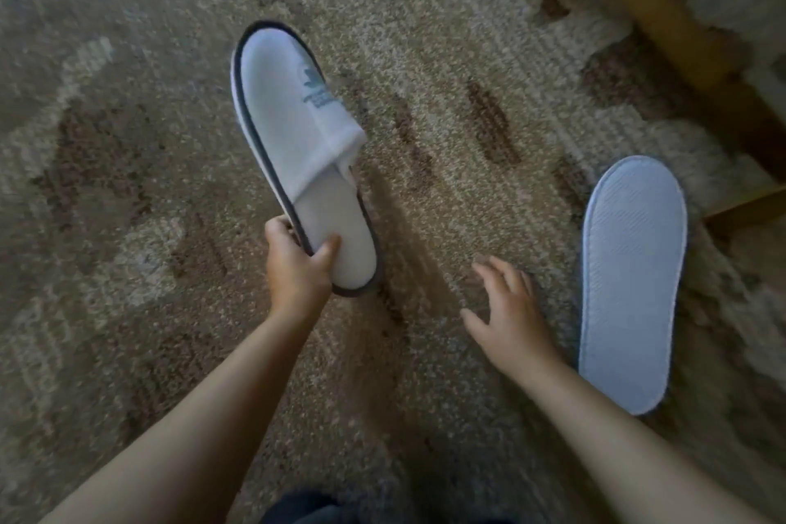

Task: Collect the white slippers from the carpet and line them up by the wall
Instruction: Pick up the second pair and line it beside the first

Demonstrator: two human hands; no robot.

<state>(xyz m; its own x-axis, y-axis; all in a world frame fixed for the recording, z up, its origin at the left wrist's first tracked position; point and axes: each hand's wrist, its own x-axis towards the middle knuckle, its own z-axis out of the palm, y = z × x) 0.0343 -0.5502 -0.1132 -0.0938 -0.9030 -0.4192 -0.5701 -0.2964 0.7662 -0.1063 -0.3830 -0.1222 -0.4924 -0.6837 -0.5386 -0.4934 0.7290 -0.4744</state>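
Note:
My left hand (pixel 297 264) grips the heel end of a white slipper (pixel 293 132) with dark piping and a printed logo on its upper, held above the carpet with the toe pointing away. A second white slipper (pixel 631 281) lies sole-up on the carpet at the right. My right hand (pixel 508 311) hovers with spread fingers just left of that overturned slipper, not touching it, and holds nothing.
A patterned beige and brown carpet (pixel 149 183) fills the view. Wooden furniture legs and rails (pixel 663 21) stand at the upper right, close behind the overturned slipper. A dark bit of clothing (pixel 306 511) shows at the bottom edge. No wall is in view.

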